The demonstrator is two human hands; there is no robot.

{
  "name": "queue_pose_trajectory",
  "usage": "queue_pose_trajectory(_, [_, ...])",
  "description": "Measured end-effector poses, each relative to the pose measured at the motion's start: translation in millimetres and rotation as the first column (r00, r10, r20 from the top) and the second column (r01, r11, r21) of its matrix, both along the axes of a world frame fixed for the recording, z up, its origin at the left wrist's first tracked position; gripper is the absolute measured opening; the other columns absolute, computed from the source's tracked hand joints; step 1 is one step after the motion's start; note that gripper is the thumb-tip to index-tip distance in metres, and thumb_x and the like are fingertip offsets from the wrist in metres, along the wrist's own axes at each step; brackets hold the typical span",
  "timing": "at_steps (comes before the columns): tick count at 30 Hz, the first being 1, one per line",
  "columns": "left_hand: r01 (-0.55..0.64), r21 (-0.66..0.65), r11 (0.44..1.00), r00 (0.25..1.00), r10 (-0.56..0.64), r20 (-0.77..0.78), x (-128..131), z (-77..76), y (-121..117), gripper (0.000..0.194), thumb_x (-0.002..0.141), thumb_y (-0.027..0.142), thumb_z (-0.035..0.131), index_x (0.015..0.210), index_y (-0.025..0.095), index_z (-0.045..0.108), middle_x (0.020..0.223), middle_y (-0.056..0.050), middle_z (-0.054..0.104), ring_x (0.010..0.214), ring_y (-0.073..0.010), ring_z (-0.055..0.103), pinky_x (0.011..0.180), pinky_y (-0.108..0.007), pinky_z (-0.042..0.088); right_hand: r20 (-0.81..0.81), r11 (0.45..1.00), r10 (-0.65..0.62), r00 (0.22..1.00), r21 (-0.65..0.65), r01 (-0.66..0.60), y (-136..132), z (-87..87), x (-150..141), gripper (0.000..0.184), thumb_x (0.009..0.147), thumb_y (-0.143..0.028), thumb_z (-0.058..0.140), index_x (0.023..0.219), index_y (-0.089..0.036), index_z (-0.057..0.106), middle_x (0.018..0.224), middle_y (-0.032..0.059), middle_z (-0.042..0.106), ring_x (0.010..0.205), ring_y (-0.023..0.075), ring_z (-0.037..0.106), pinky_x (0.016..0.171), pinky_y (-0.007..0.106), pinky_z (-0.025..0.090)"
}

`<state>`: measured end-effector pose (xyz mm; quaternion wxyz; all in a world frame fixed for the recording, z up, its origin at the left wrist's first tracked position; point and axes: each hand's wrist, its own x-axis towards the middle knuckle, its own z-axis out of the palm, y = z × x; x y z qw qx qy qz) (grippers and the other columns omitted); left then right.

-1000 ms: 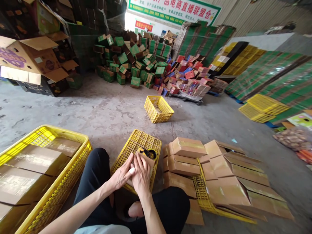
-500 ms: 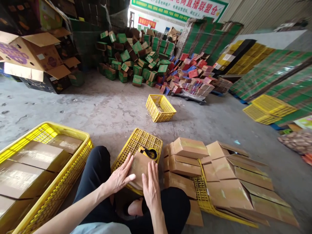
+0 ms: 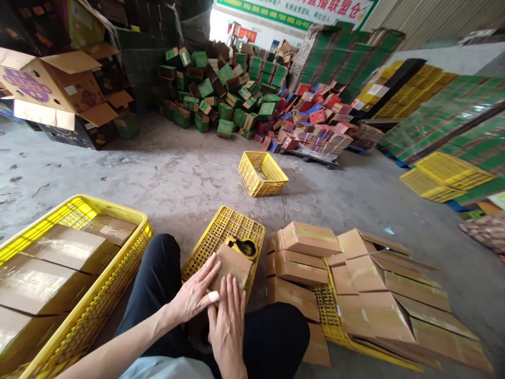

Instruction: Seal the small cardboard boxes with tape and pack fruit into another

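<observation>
A small brown cardboard box (image 3: 233,263) lies on an upturned yellow plastic crate (image 3: 213,231) between my knees. My left hand (image 3: 194,296) rests along the box's left edge, its fingers stretched out. Flat on the near part of the box is my right hand (image 3: 228,321), fingers extended, its thumb close to the left thumb. Just beyond the box, a black and yellow tape dispenser (image 3: 245,247) sits on the crate. My hands hide the near end of the box.
At left a large yellow crate (image 3: 144,223) holds taped cardboard boxes (image 3: 65,246). Flattened cartons (image 3: 374,310) lie on the right over another yellow crate (image 3: 327,310). Ahead stands a yellow basket (image 3: 264,187); behind it are piled green boxes (image 3: 224,128) and red ones (image 3: 315,116).
My hands were together over the box, then the right moved to its right side. Now the right has come back left and nearer, onto the near part. The view has shifted slightly.
</observation>
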<state>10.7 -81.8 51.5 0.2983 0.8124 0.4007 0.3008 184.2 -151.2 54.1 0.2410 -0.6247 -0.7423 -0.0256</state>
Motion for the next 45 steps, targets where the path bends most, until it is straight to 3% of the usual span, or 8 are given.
queue_pose_trajectory(8, [0.065,-0.197,0.978,0.971,-0.017,0.236,1,2.1,1,0.079,0.104,0.068,0.033,0.170,0.030,0.012,0.176,-0.003,0.009,0.161,-0.0294,0.014,0.131,-0.048,0.020,0.064,0.996,0.087,0.994,0.016,-0.088,12,8.6,-5,0.064,0.111,-0.031,0.037,0.169,-0.022,0.012,0.160,0.0094,0.050,0.150,0.0303,0.046,0.119,0.055,0.042])
queue_pose_trajectory(13, [0.053,-0.386,0.921,0.914,0.110,0.389,-1,1.8,1,0.079,0.105,0.069,0.030,0.169,0.027,0.012,0.174,-0.004,0.021,0.160,-0.0283,0.019,0.132,-0.049,0.013,0.062,0.985,0.166,0.984,-0.067,-0.161,40,19.4,-21,0.061,0.110,-0.027,0.033,0.168,-0.022,0.016,0.164,0.0056,0.045,0.154,0.0252,0.040,0.124,0.049,0.037])
queue_pose_trajectory(21, [0.016,-0.440,0.898,0.931,0.147,0.335,-1,2.5,5,0.076,0.107,0.067,0.021,0.170,0.026,0.006,0.169,-0.006,0.035,0.158,-0.0285,0.027,0.130,-0.053,0.022,0.040,0.976,0.151,0.988,-0.162,-0.142,75,25.3,-21,0.059,0.111,-0.042,0.033,0.165,-0.019,0.031,0.165,0.0109,0.042,0.153,0.0287,0.040,0.124,0.049,0.036])
queue_pose_trajectory(29, [0.034,-0.443,0.896,0.952,0.106,0.289,-1,1.7,-2,0.072,0.107,0.065,0.024,0.168,0.027,0.021,0.170,-0.004,0.029,0.159,-0.0258,0.022,0.130,-0.050,0.021,-0.025,0.982,-0.138,0.990,-0.137,0.133,57,4.8,20,0.073,0.107,-0.062,0.033,0.167,-0.021,0.026,0.169,0.0135,0.032,0.158,0.0372,0.028,0.124,0.065,0.025])
queue_pose_trajectory(33, [0.036,-0.522,0.852,0.958,0.119,0.260,1,0.2,-2,0.073,0.107,0.067,0.025,0.167,0.027,0.026,0.170,-0.004,0.030,0.158,-0.0267,0.026,0.130,-0.051,0.022,-0.264,0.925,-0.364,0.893,-0.215,0.314,42,-18.4,53,0.088,0.102,-0.071,0.038,0.168,-0.015,0.020,0.168,0.0186,0.033,0.153,0.0402,0.038,0.118,0.059,0.039])
queue_pose_trajectory(36, [0.020,-0.571,0.821,0.963,0.139,0.232,5,-0.8,-3,0.072,0.107,0.067,0.024,0.167,0.027,0.028,0.168,-0.004,0.033,0.156,-0.0269,0.029,0.129,-0.051,0.023,-0.488,0.914,-0.386,0.783,-0.320,0.252,32,-38.4,63,0.086,0.103,-0.068,0.039,0.168,-0.015,0.018,0.159,0.0162,0.051,0.140,0.0320,0.057,0.110,0.044,0.051])
queue_pose_trajectory(40, [-0.016,-0.604,0.797,0.956,0.189,0.225,3,1.8,-2,0.072,0.107,0.069,0.026,0.166,0.028,0.029,0.167,-0.002,0.035,0.156,-0.0280,0.028,0.129,-0.052,0.026,-0.594,0.904,-0.403,0.697,-0.376,0.203,27,-46.2,55,0.077,0.106,-0.064,0.034,0.166,-0.018,0.026,0.158,0.0126,0.053,0.148,0.0274,0.049,0.114,0.043,0.048])
queue_pose_trajectory(45, [0.005,-0.618,0.786,0.941,0.205,0.269,-7,-6.5,3,0.076,0.106,0.071,0.027,0.166,0.026,0.031,0.163,-0.005,0.042,0.153,-0.0301,0.037,0.125,-0.052,0.037,-0.564,0.938,-0.292,0.773,-0.326,0.117,22,-28.9,40,0.071,0.109,-0.057,0.035,0.168,-0.022,0.017,0.165,0.0109,0.043,0.152,0.0266,0.043,0.117,0.043,0.047])
